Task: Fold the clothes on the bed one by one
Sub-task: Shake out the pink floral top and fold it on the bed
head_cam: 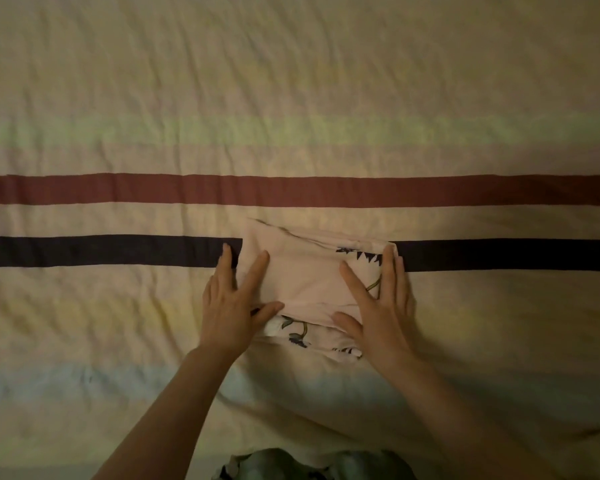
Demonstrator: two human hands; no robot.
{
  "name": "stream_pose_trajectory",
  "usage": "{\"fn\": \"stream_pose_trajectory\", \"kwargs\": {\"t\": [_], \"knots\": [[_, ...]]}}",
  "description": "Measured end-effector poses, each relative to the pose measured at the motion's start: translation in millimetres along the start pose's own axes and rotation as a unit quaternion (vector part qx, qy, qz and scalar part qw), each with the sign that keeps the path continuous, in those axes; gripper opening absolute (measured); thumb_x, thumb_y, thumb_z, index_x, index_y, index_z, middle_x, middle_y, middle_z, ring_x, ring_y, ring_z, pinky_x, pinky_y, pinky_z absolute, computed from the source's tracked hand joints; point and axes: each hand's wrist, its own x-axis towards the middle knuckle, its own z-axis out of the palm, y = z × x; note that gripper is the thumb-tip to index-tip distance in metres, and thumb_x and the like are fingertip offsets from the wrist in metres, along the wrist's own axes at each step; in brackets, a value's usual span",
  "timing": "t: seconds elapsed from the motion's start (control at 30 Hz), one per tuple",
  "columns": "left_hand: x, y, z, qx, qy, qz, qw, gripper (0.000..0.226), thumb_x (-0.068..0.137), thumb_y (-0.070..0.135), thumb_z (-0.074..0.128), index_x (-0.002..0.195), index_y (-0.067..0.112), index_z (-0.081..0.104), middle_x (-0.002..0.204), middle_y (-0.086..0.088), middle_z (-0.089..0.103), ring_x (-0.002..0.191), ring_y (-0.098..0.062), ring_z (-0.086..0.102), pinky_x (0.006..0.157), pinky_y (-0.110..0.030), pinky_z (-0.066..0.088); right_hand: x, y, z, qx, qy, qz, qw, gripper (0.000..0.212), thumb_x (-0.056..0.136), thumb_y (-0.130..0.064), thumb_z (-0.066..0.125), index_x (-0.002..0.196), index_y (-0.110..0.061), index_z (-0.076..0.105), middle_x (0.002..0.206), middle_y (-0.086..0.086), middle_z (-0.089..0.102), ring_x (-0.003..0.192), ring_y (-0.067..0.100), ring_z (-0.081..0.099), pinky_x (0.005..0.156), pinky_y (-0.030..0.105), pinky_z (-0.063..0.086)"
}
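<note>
From the head camera I look straight down onto a bed covered in a wrinkled cream bedsheet point(291, 81). Two bands run across it from side to side: a reddish-brown stripe point(118, 189) farther from me, and a dark navy stripe point(101, 250) nearer.

A pale pink garment point(302, 275) with a dark floral print lies folded into a compact, roughly rectangular bundle near the middle of the view. It sits across the navy stripe, hiding a stretch of it, and stops just short of the reddish-brown one. Printed flowers and stems show along its near edge and at its far right corner.

My left hand point(231, 306) rests flat at the bundle's left side. Its fingers are straight and spread; the outer ones lie on the sheet just beside the cloth, one finger lies on top of it, and the thumb reaches onto the near left corner. My right hand point(378, 306) lies flat on the bundle's right side, fingers straight and spread, with the thumb on the near edge and the long fingers running along the right edge. Neither hand pinches the cloth.

At the bottom edge of the view, a strip of greenish patterned fabric point(312, 462) shows, too dim to make out.
</note>
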Motion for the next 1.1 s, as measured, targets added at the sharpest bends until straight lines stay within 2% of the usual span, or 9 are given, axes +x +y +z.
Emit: {"fn": "stream_pose_trajectory", "kwargs": {"t": [0.17, 0.27, 0.37, 0.47, 0.6, 0.67, 0.83, 1.0, 1.1], "knots": [[3, 2, 0, -0.013, -0.051, -0.026, 0.998, 0.084, 0.067, 0.081, 0.021, 0.141, 0.053, -0.007, 0.158, -0.014, -0.010, 0.146, -0.029, -0.003, 0.115, -0.044, 0.012, -4, -10, -1, 0.050, 0.002, 0.063, 0.997, 0.078, 0.081, -0.051, 0.062, 0.144, -0.049, 0.016, 0.154, 0.017, -0.019, 0.140, 0.038, -0.004, 0.113, 0.051, 0.017], [5, 1, -4, -0.048, -0.075, -0.021, 0.996, 0.088, 0.072, 0.079, 0.043, 0.140, 0.053, -0.006, 0.158, -0.012, -0.013, 0.146, -0.027, -0.006, 0.117, -0.045, 0.011, -5, -21, -2, 0.086, -0.005, 0.102, 0.991, 0.080, 0.081, -0.045, 0.065, 0.142, -0.051, 0.014, 0.153, 0.014, -0.016, 0.139, 0.034, -0.002, 0.114, 0.048, 0.019], [4, -2, -16, -0.214, -0.061, -0.033, 0.974, 0.088, 0.065, 0.078, 0.052, 0.142, 0.052, 0.017, 0.159, -0.004, 0.002, 0.144, -0.019, 0.007, 0.113, -0.039, 0.018, -6, -23, -9, 0.205, 0.024, 0.122, 0.971, 0.078, 0.074, -0.035, 0.076, 0.138, -0.048, 0.033, 0.147, 0.006, 0.004, 0.131, 0.023, 0.012, 0.111, 0.033, 0.022], [5, -5, -33, -0.398, -0.055, -0.063, 0.914, 0.063, 0.081, 0.062, 0.053, 0.139, 0.045, 0.034, 0.145, 0.015, 0.032, 0.127, 0.007, 0.033, 0.104, -0.019, 0.031, -2, -18, -20, 0.380, 0.044, 0.176, 0.907, 0.056, 0.079, -0.027, 0.074, 0.127, -0.041, 0.048, 0.132, -0.002, 0.021, 0.115, 0.012, 0.033, 0.099, 0.021, 0.033], [14, -10, -40, -0.486, -0.105, -0.081, 0.864, 0.045, 0.096, 0.025, 0.052, 0.135, 0.044, 0.038, 0.132, 0.032, 0.042, 0.120, 0.010, 0.044, 0.106, -0.027, 0.039, 2, -16, -29, 0.456, 0.030, 0.175, 0.872, 0.040, 0.087, -0.019, 0.064, 0.119, -0.038, 0.051, 0.130, -0.008, 0.041, 0.118, 0.010, 0.044, 0.088, 0.016, 0.040], [17, -10, -39, -0.471, -0.147, -0.058, 0.868, 0.053, 0.094, 0.017, 0.056, 0.132, 0.049, 0.036, 0.132, 0.036, 0.037, 0.118, 0.015, 0.041, 0.105, -0.025, 0.038, 4, -21, -31, 0.464, 0.004, 0.157, 0.872, 0.046, 0.086, -0.011, 0.065, 0.121, -0.036, 0.050, 0.127, -0.012, 0.045, 0.116, 0.007, 0.044, 0.083, 0.006, 0.039], [23, -2, -44, -0.407, -0.137, -0.024, 0.903, 0.063, 0.089, -0.001, 0.057, 0.131, 0.044, 0.041, 0.135, 0.025, 0.040, 0.111, 0.018, 0.044, 0.089, -0.006, 0.041, 6, -30, -31, 0.462, -0.043, 0.140, 0.875, 0.058, 0.086, -0.003, 0.062, 0.134, -0.031, 0.045, 0.129, -0.013, 0.039, 0.120, 0.007, 0.038, 0.089, 0.010, 0.036], [34, 29, -62, -0.351, -0.138, 0.022, 0.926, 0.064, 0.089, -0.001, 0.056, 0.126, 0.050, 0.043, 0.115, 0.054, 0.038, 0.105, 0.026, 0.041, 0.082, 0.001, 0.038, 2, -13, -45, 0.495, -0.003, 0.156, 0.855, 0.055, 0.087, -0.002, 0.061, 0.128, -0.036, 0.047, 0.129, -0.016, 0.039, 0.119, 0.003, 0.039, 0.075, 0.001, 0.037], [50, 69, -74, -0.341, -0.146, 0.067, 0.926, 0.068, 0.088, -0.005, 0.056, 0.125, 0.051, 0.048, 0.113, 0.057, 0.038, 0.107, 0.029, 0.038, 0.081, 0.004, 0.035, -1, 12, -65, 0.506, 0.033, 0.162, 0.846, 0.054, 0.087, -0.003, 0.060, 0.129, -0.035, 0.047, 0.130, -0.019, 0.038, 0.118, 0.000, 0.037, 0.073, -0.002, 0.038]]}}
